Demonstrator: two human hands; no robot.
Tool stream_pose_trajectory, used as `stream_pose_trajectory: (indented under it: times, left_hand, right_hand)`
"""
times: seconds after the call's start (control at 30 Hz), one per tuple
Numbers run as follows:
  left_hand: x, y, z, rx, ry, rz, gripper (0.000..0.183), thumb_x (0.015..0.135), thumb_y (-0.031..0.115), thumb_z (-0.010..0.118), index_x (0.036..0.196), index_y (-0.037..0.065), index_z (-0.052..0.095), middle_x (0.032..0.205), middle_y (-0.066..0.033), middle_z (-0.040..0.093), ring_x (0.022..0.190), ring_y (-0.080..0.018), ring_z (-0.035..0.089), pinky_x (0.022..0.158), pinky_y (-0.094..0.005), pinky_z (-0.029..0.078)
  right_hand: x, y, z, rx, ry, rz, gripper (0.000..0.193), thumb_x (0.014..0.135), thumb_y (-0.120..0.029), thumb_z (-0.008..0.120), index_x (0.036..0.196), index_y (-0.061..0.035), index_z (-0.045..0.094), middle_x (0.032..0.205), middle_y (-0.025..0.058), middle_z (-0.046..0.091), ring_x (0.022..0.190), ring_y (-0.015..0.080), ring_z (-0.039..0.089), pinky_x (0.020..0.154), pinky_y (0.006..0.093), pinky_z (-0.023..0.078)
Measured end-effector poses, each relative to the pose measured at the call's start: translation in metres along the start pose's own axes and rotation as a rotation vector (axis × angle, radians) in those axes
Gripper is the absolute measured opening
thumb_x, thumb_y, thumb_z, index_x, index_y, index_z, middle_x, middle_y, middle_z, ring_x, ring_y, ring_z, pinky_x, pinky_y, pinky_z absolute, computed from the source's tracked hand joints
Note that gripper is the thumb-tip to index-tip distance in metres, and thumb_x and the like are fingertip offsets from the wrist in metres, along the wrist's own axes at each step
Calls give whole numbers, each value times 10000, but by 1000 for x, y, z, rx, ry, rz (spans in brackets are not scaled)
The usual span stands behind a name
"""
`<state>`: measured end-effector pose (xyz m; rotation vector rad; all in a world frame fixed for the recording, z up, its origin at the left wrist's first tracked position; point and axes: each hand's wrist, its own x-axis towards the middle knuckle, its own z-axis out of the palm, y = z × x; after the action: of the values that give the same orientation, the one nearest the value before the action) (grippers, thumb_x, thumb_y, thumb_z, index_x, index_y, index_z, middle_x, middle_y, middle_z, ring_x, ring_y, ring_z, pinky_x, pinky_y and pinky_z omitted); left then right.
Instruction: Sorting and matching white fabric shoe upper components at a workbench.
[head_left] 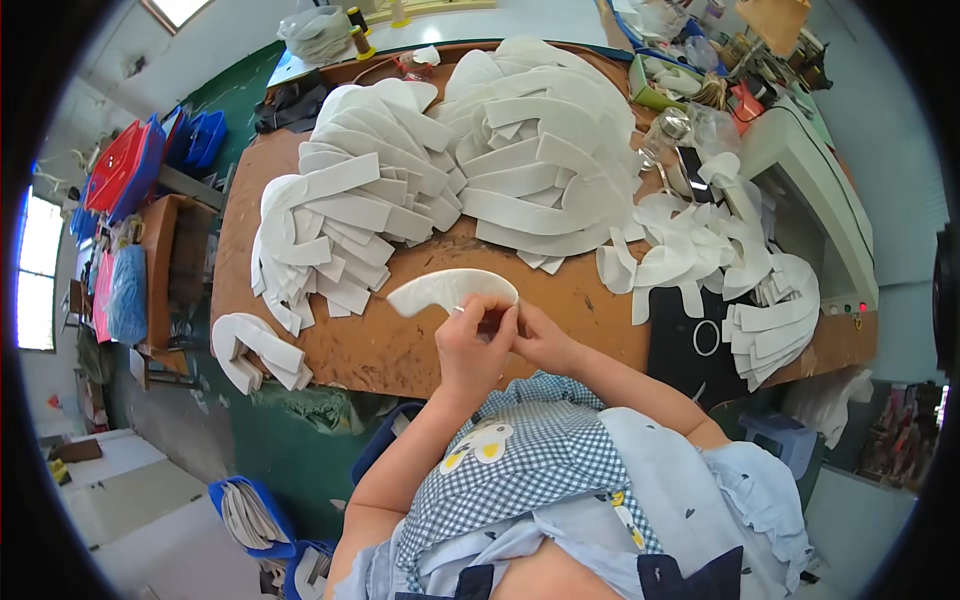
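Note:
A curved white foam-like piece (436, 288) is held just above the brown table, close in front of my body. My left hand (472, 345) is closed in a pinch at its lower right part. At the same end, my right hand (545, 338) grips the piece, its fingertips meeting those of the left. The fingers hide part of that end. Behind my hands, large fanned stacks of similar white pieces (545, 150) spread across the table, with another fanned stack (335, 215) to the left.
A short stack of white pieces (258, 350) lies at the table's left edge. Loose white pieces (690, 240) are on the right, beside a black mat (680, 345) with a white ring (706, 338). A grey box-shaped machine (815, 180) stands at the far right. Blue bins (250, 515) sit lower left.

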<state>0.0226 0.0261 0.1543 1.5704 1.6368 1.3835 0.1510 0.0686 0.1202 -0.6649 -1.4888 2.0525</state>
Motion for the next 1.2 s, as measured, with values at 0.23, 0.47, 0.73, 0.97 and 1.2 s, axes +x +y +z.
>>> stream_pose_trajectory:
  times: [0.23, 0.47, 0.73, 0.97, 1.2]
  left_hand:
    - [8, -3, -2, -288, -206, -383, 107, 837, 54, 686, 907, -26, 676, 781, -24, 674, 705, -62, 612, 643, -211, 507]
    - [11, -10, -4, -332, -267, -465, 115, 860, 76, 663, 898, -32, 665, 794, -26, 668, 708, -77, 613, 646, -228, 520]
    - [8, -12, -4, -546, -168, -504, 138, 903, 93, 633, 955, -33, 617, 836, -31, 638, 730, -86, 608, 674, -223, 509]
    - [2, -20, -11, -630, -142, -595, 123, 935, 116, 590, 964, -4, 582, 847, -27, 625, 744, -77, 591, 698, -228, 494]
    - [11, -21, -18, -724, -104, -623, 109, 965, 148, 522, 971, 45, 556, 904, -11, 604, 839, -84, 584, 787, -249, 485]
  right_hand:
    - [-16, -6, -2, -24, 45, 73, 462, 940, -128, 530, 1357, -11, 370, 1267, 102, 508, 1199, 180, 477, 1012, 322, 397]
    - [-17, -9, -3, -47, 49, 52, 418, 971, -197, 501, 1343, -33, 408, 1227, 80, 532, 1120, 155, 515, 946, 304, 441]
    - [-15, -20, -8, -69, 137, 125, 357, 1022, -276, 420, 1213, -11, 565, 1020, 29, 620, 931, 102, 569, 798, 278, 493]
    - [-14, -14, -6, -73, 287, 32, 337, 1022, -230, 397, 1150, 18, 585, 943, 69, 674, 881, 157, 662, 688, 296, 554]
    - [-6, -27, -12, -36, 320, -6, 321, 1023, -202, 380, 1159, 8, 581, 1076, 88, 655, 994, 169, 647, 791, 286, 530]
